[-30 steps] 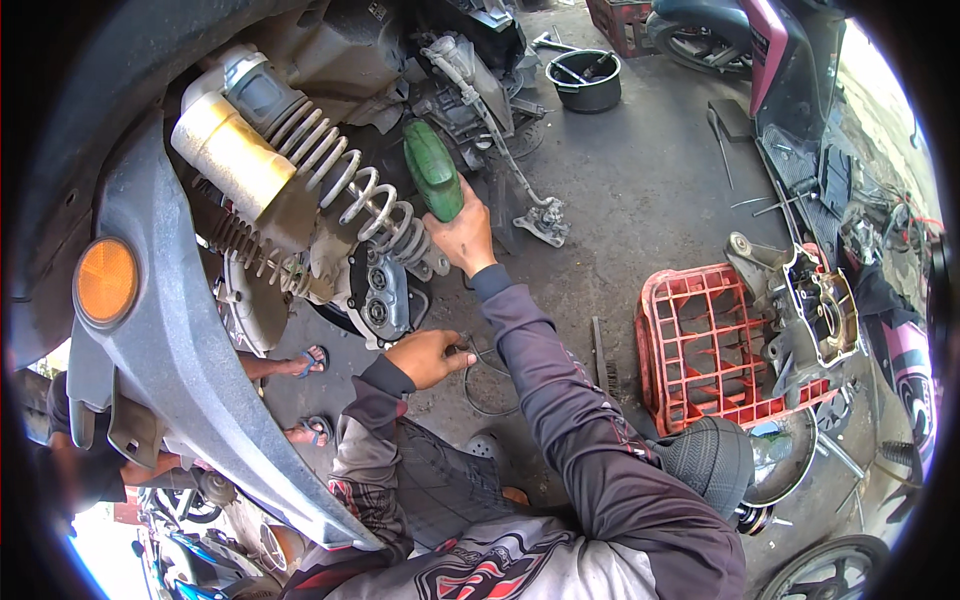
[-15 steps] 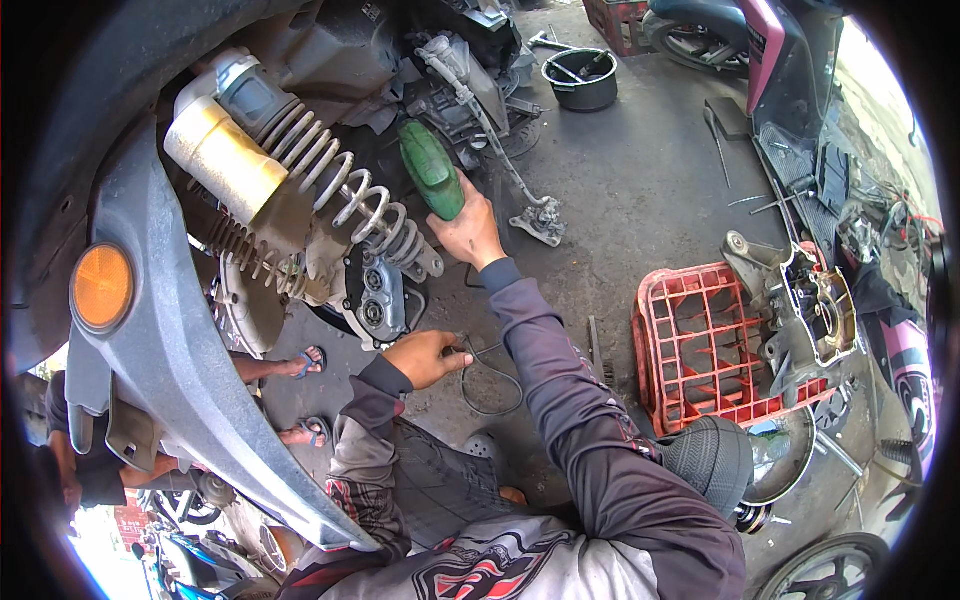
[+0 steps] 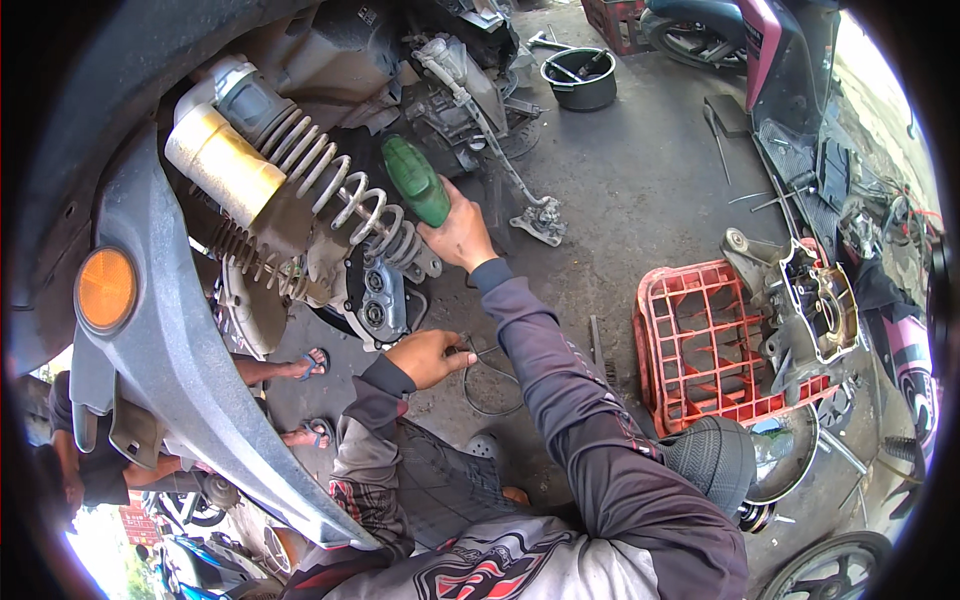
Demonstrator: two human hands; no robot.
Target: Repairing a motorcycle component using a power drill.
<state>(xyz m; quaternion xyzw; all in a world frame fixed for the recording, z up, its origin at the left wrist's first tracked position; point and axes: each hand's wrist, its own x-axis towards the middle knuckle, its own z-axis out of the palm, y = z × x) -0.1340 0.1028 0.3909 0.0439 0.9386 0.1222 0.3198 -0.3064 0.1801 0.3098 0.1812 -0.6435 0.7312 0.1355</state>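
My right hand is closed round the near end of a bulky green thing, shaped like a power tool's housing. Its far end points up and left, beside the coil spring of a shock absorber. Lower down, my left hand is closed with thumb and forefinger together, just below the grey engine casing of the raised motorcycle. A thin grey cable loops on the floor by its fingertips. Whether those fingers grip the cable or something else is hidden.
An orange reflector sits on the grey body panel at left. A red crate bears an engine case at right. A black tub of tools stands farther off. Another person's sandalled feet show beyond the panel.
My right hand and the green thing have shifted slightly left and toward me, nearer the shock spring. The left hand stays almost where it was.
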